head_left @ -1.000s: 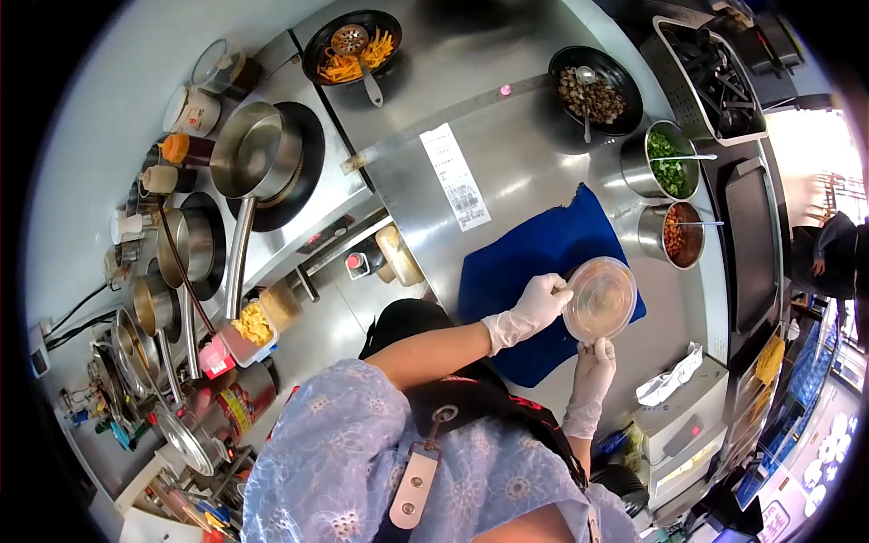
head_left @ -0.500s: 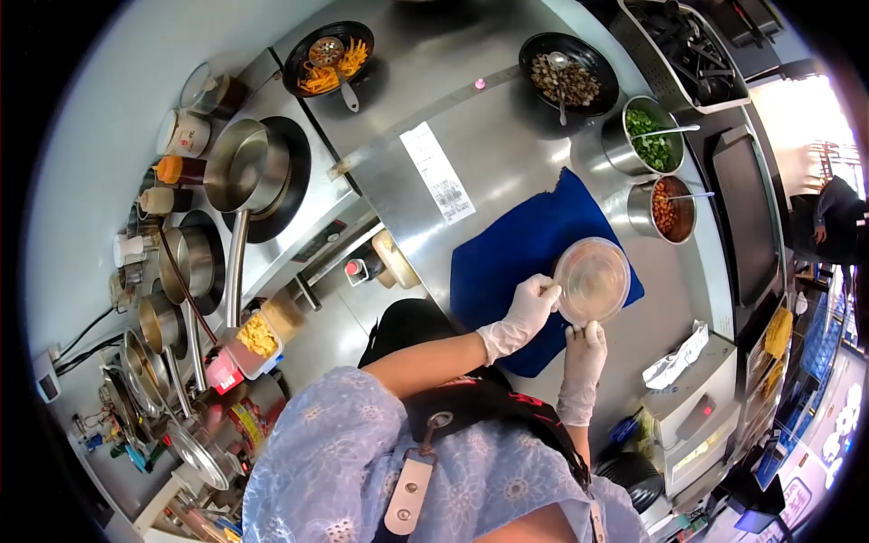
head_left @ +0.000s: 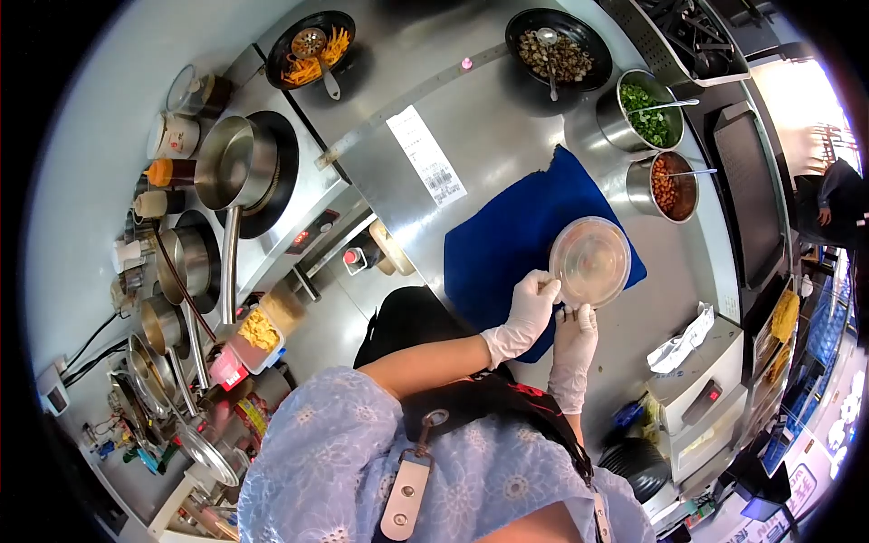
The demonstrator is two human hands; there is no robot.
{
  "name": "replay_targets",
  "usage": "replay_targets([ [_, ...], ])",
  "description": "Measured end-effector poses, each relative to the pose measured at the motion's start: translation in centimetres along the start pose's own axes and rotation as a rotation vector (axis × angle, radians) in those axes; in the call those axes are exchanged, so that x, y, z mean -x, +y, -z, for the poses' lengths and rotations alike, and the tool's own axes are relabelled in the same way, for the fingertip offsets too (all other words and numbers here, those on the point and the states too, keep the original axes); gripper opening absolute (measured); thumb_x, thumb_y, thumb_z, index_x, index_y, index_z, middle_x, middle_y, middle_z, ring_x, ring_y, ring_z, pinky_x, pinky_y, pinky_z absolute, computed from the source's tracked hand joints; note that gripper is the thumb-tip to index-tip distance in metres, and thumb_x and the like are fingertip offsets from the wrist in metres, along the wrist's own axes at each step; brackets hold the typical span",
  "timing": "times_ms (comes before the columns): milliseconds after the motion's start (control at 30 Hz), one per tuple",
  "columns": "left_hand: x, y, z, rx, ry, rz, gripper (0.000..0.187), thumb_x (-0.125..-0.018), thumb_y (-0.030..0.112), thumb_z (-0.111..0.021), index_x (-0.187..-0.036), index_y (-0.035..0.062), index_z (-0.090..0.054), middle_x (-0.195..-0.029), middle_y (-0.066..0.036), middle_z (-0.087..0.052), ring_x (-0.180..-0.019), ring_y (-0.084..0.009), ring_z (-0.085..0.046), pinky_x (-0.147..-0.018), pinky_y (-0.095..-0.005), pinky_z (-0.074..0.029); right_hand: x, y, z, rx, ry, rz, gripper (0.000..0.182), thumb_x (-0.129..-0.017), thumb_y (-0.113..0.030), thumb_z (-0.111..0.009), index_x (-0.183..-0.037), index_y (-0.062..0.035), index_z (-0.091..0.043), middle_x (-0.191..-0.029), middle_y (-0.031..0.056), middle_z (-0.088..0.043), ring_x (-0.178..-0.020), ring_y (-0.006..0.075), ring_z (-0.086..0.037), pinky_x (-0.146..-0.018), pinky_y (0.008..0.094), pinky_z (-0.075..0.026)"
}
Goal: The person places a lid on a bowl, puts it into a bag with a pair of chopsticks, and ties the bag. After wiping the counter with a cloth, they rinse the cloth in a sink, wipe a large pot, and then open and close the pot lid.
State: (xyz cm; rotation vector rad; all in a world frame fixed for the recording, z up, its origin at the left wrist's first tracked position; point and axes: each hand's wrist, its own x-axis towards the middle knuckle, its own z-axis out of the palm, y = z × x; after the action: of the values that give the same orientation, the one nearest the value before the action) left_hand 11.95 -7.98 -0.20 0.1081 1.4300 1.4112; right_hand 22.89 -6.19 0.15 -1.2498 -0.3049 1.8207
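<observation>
A round clear plastic container with a translucent lid [head_left: 590,263] sits over the blue cloth [head_left: 502,233] on the steel counter. My left hand [head_left: 529,308], in a white glove, pinches the rim at its near left side. My right hand [head_left: 574,339], gloved too, has its fingers closed at the near edge, close beside the left fingertips. The contents show only faintly through the lid.
A printed paper slip [head_left: 424,156] lies on the counter. Further back are bowls of orange strips [head_left: 333,47] and chopped brown food [head_left: 579,63]. Steel pots hold chopped greens [head_left: 648,116] and reddish-brown pieces [head_left: 666,190]. Saucepans [head_left: 237,163] stand left; crumpled foil [head_left: 681,339] lies right.
My right hand has shifted slightly up and left along the container's rim, nearer the left hand. The whole view has shifted a little.
</observation>
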Motion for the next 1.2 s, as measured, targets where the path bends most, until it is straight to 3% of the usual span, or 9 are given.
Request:
replay_targets([
  [267,1.4,0.0,-0.9,0.079,0.029,0.054,0.007,-0.089,0.005,-0.058,-0.090,-0.0015,-0.057,-0.085,-0.006,-0.062,-0.074,-0.0102,-0.059,-0.067,-0.0241,-0.051,0.3,0.4,-0.7,-0.005,-0.037,0.057,0.012,-0.093,-0.015,-0.054,-0.094,-0.0032,-0.058,-0.094,0.0072,-0.060,-0.091,0.0189,-0.056,-0.082,0.0342,-0.044],
  [500,0.8,-1.9,-0.2,-0.096,0.033,-0.126,0.006,-0.090,0.005,-0.056,-0.090,-0.0001,-0.055,-0.081,-0.005,-0.060,-0.073,-0.0109,-0.058,-0.068,-0.0269,-0.051,0.2,0.8,-0.2,0.043,-0.058,0.120,0.015,-0.094,-0.017,-0.053,-0.088,-0.0041,-0.057,-0.089,0.0043,-0.059,-0.084,0.0152,-0.055,-0.077,0.0298,-0.043],
  [600,0.3,0.3,0.4,-0.109,0.052,-0.154,0.008,-0.086,0.008,-0.060,-0.087,0.0009,-0.057,-0.077,-0.003,-0.059,-0.068,-0.0116,-0.055,-0.062,-0.0269,-0.046,0.6,-2.1,-0.7,0.310,0.122,0.060,0.010,-0.091,-0.014,-0.058,-0.091,-0.0040,-0.058,-0.086,0.0016,-0.059,-0.080,0.0120,-0.055,-0.073,0.0277,-0.044],
  [700,-4.3,3.8,2.1,-0.139,-0.003,-0.141,0.015,-0.089,0.014,-0.061,-0.091,-0.0002,-0.060,-0.078,-0.003,-0.059,-0.068,-0.0108,-0.055,-0.062,-0.0249,-0.046,-1.2,-4.2,-0.1,0.921,0.100,0.662,0.074,-0.071,-0.025,-0.079,-0.128,0.0032,-0.041,-0.125,0.0155,-0.048,-0.116,0.0266,-0.048,-0.098,0.0378,-0.039],
  [733,-6.3,4.7,2.1,-0.189,-0.138,-0.108,0.017,-0.089,0.017,-0.061,-0.093,-0.0005,-0.060,-0.078,-0.003,-0.059,-0.068,-0.0103,-0.055,-0.062,-0.0244,-0.047,-0.5,-7.9,-3.8,1.550,-0.109,0.893,0.111,-0.054,-0.029,-0.087,-0.139,0.0052,-0.024,-0.142,0.0241,-0.028,-0.131,0.0381,-0.031,-0.108,0.0435,-0.027],
  [767,-6.7,5.8,2.0,-0.215,-0.194,-0.056,0.018,-0.089,0.017,-0.062,-0.093,-0.0007,-0.061,-0.078,-0.003,-0.059,-0.067,-0.0100,-0.055,-0.062,-0.0245,-0.048,-1.4,-7.8,-4.2,1.570,-0.197,0.918,0.117,-0.048,-0.030,-0.087,-0.139,0.0067,-0.023,-0.143,0.0284,-0.025,-0.132,0.0445,-0.026,-0.110,0.0462,-0.023],
  [967,-9.1,8.7,2.6,-0.378,-0.467,0.165,0.023,-0.091,0.022,-0.058,-0.094,-0.0010,-0.060,-0.081,-0.003,-0.057,-0.072,-0.0115,-0.055,-0.069,-0.0273,-0.049,-2.6,-7.4,-4.2,1.835,-0.250,0.831,0.115,-0.056,-0.052,-0.077,-0.139,0.0081,-0.024,-0.145,0.0266,-0.022,-0.136,0.0401,-0.022,-0.112,0.0453,-0.020],
  [1133,-13.0,11.4,-2.1,-0.780,-0.579,-0.124,0.031,-0.089,0.028,-0.061,-0.093,-0.0026,-0.065,-0.078,-0.001,-0.062,-0.069,-0.0086,-0.055,-0.062,-0.0240,-0.044,-2.0,-7.9,-4.7,1.845,-0.189,0.832,0.101,-0.059,-0.040,-0.080,-0.135,0.0068,-0.032,-0.141,0.0269,-0.031,-0.135,0.0386,-0.025,-0.111,0.0486,-0.020],
  [1200,-13.8,11.9,-3.0,-0.764,-0.697,-0.009,0.032,-0.089,0.027,-0.060,-0.094,-0.0036,-0.066,-0.079,-0.002,-0.063,-0.071,-0.0096,-0.057,-0.064,-0.0249,-0.045,-1.4,-8.5,-4.5,1.742,-0.185,0.831,0.100,-0.059,-0.039,-0.080,-0.135,0.0054,-0.032,-0.142,0.0262,-0.030,-0.135,0.0390,-0.026,-0.111,0.0491,-0.021],
])
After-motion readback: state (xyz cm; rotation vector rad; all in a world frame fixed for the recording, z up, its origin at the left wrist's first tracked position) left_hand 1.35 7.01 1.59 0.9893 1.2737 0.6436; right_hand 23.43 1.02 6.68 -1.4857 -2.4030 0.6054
